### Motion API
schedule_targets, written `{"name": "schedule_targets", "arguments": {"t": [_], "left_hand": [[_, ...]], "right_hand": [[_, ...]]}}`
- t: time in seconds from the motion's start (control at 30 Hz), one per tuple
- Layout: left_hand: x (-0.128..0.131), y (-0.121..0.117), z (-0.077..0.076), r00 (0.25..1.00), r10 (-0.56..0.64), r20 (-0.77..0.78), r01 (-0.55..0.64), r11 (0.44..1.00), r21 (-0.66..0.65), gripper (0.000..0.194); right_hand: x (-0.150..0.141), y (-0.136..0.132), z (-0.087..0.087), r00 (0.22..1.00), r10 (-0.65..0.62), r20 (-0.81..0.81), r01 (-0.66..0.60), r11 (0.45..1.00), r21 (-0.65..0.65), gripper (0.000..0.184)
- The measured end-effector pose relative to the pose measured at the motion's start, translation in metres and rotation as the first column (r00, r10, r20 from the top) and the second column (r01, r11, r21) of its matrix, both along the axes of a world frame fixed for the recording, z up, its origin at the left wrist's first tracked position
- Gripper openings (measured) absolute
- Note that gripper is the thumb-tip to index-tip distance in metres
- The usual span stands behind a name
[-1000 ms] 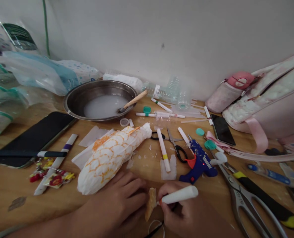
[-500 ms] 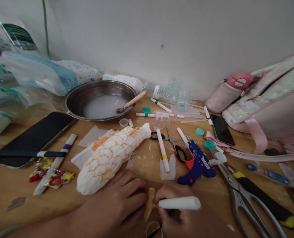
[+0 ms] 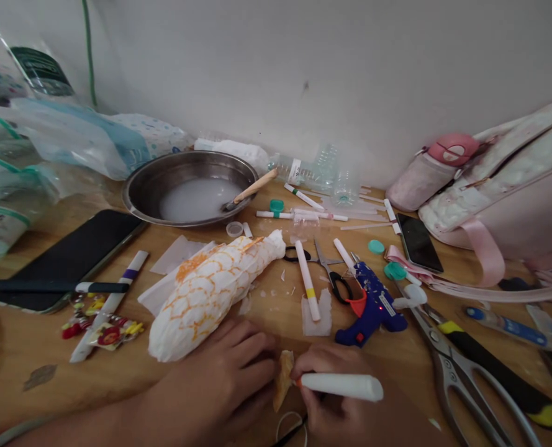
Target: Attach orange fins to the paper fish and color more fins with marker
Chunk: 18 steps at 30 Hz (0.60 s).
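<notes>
My right hand (image 3: 329,388) is closed round a white marker pen (image 3: 343,385) with an orange band near its tip. Its tip points left at a small orange-coloured piece (image 3: 284,380) on the table. My left hand (image 3: 238,379) presses its bent fingers against the left edge of that piece; part of it is hidden. Just beyond my left hand lies a white fish-shaped model (image 3: 210,295) with orange scale lines. A pink-white marker with a yellow band (image 3: 307,282) and a blue glue gun (image 3: 371,307) lie beyond my right hand.
A metal bowl (image 3: 138,211) of cloudy liquid with a brush (image 3: 252,189) stands behind. Scissors (image 3: 325,264) lie mid-table, large shears (image 3: 446,366) at right. Phones (image 3: 66,257), a pink bottle (image 3: 418,177), a bag (image 3: 503,205) and plastic bottles (image 3: 325,171) surround the work.
The view has shifted slightly, so things sit a little further right. The marker in my right hand has moved slightly. Both hands stay at the small orange-coloured piece.
</notes>
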<state>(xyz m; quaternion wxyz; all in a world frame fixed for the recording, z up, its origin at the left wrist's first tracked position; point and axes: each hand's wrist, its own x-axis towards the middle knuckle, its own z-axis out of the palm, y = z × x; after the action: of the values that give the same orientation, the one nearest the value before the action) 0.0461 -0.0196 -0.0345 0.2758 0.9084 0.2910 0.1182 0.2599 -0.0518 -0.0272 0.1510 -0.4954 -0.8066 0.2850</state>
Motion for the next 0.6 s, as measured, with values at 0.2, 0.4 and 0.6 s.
{"name": "schedule_targets", "arguments": {"t": [0.2,0.4,0.6], "left_hand": [[0.0038,-0.0035,-0.0025,0.992,0.111,-0.06,-0.112,0.994,-0.009,0.026],[0.0069,-0.0047,-0.0045,0.983,0.161,-0.087,-0.165,0.986,-0.038,0.041],[0.0087,-0.0059,-0.0006,0.977,0.199,-0.078,-0.204,0.977,-0.068,0.023]], "right_hand": [[0.0044,-0.0006,0.0065,0.993,-0.094,-0.071,0.094,0.996,-0.003,0.017],[0.005,-0.0046,0.0009,0.942,-0.209,-0.264,0.224,0.974,0.029,0.028],[-0.0015,-0.0076,0.0003,0.951,-0.227,-0.21,0.216,0.974,-0.072,0.025]]}}
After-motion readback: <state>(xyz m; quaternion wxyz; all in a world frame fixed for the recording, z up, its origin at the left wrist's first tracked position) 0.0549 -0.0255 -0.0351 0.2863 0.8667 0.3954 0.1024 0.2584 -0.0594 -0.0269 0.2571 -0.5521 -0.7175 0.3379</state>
